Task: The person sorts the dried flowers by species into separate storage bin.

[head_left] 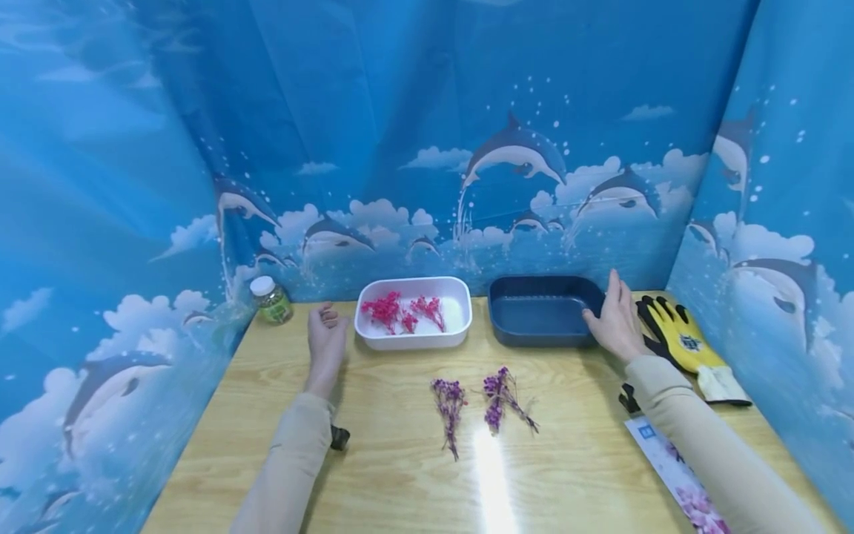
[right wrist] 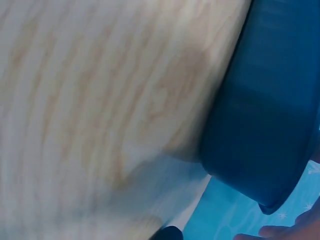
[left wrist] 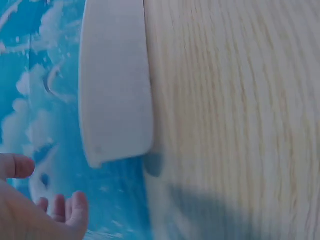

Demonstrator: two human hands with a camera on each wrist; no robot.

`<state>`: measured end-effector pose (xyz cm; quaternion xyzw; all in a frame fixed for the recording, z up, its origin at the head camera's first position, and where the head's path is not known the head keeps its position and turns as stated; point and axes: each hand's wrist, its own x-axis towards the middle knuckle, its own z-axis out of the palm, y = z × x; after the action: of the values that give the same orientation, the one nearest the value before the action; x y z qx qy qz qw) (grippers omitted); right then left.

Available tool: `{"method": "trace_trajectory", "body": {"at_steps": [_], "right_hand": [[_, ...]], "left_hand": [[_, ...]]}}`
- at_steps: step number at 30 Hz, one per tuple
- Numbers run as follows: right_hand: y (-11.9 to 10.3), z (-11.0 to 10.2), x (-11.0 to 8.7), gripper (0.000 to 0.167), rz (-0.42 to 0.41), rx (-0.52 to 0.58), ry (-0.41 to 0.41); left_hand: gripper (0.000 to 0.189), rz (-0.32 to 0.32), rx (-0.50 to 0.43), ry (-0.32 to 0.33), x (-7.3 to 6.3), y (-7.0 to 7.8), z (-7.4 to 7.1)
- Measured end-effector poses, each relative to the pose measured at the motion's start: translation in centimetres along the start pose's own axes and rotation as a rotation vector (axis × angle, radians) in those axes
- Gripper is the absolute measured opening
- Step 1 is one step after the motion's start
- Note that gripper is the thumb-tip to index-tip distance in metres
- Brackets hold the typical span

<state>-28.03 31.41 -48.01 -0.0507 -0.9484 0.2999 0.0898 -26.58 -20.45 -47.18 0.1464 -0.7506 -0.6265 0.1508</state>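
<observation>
– Fingers (left wrist: 77, 212) on the left hand (head_left: 327, 341) were loosely bent, with the thumb (left wrist: 17, 166) well apart from them and nothing in between. What'd you get for the right?

– Right hand (head_left: 617, 319) had pretty straight fingers, thumb spread off them, not clamped on anything. It was right at the short right end of the dark tray (head_left: 540, 339). Touching or just close? Couldn't tell, tbh.

– Mirror image on my side then: the white tray (head_left: 414, 342) was just right of the left hand, short end facing it. So left was nearer white, right nearer dark.

– Yep, and both trays ran longways left to right, side by side at the back of the table (head_left: 387, 460), small gap between. Pink flowers (head_left: 383, 310) sat in the white one.

– Purple flowers (head_left: 449, 397) lay on the wood in front of the trays, on the person's side.

– Farther out: jar (head_left: 275, 305) left of the left hand, yellow glove (head_left: 687, 341) right of the right.
</observation>
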Motion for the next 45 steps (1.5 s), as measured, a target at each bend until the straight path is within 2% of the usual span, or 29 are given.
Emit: {"method": "trace_trajectory", "body": {"at_steps": [2, 4, 6, 8, 11, 14, 18, 23, 27, 35, 45], "right_hand": [[0.2, 0.1, 0.0, 0.1, 0.014, 0.009, -0.008], [0.3, 0.2, 0.0, 0.099, 0.02, 0.015, -0.02], [0.4, 0.2, 0.0, 0.098, 0.019, 0.017, -0.031], [0.4, 0.3, 0.0, 0.097, 0.021, 0.017, -0.045], [0.3, 0.3, 0.1, 0.096, 0.047, 0.045, -0.08], [0.3, 0.1, 0.3, 0.095, 0.096, 0.102, -0.122], [0.3, -0.3, 0.6, 0.091, 0.167, 0.194, -0.173], [0.2, -0.9, 0.6, 0.083, 0.247, 0.26, -0.21], [0.1, -1.1, 0.6, 0.077, 0.312, 0.301, -0.219], [0.7, -0.9, 0.9, 0.066, 0.367, 0.416, -0.229], [0.9, -0.9, 0.6, 0.062, 0.338, 0.488, -0.273]], "left_hand": [[0.053, 0.082, 0.024, 0.024, -0.8, 0.6, 0.4], [0.049, 0.156, 0.061, 0.015, -1.8, 1.2, 0.9], [0.046, 0.215, 0.106, -0.049, -3.1, 1.9, 1.5], [0.046, 0.252, 0.182, -0.165, -4.6, 2.4, 2.1], [0.05, 0.221, 0.359, -0.372, -7.1, 3.1, 2.9], [0.063, 0.141, 0.528, -0.549, -9.7, 3.3, 3.7], [0.081, 0.077, 0.652, -0.687, -12.4, 3.0, 4.9], [0.095, 0.085, 0.799, -0.726, -14.5, 2.5, 6.1], [0.091, 0.102, 0.859, -0.73, -15.3, 2.0, 6.8], [0.076, 0.162, 0.881, -0.724, -16.1, 1.8, 7.9], [0.074, 0.23, 0.906, -0.719, -16.3, 0.7, 8.4]]}}
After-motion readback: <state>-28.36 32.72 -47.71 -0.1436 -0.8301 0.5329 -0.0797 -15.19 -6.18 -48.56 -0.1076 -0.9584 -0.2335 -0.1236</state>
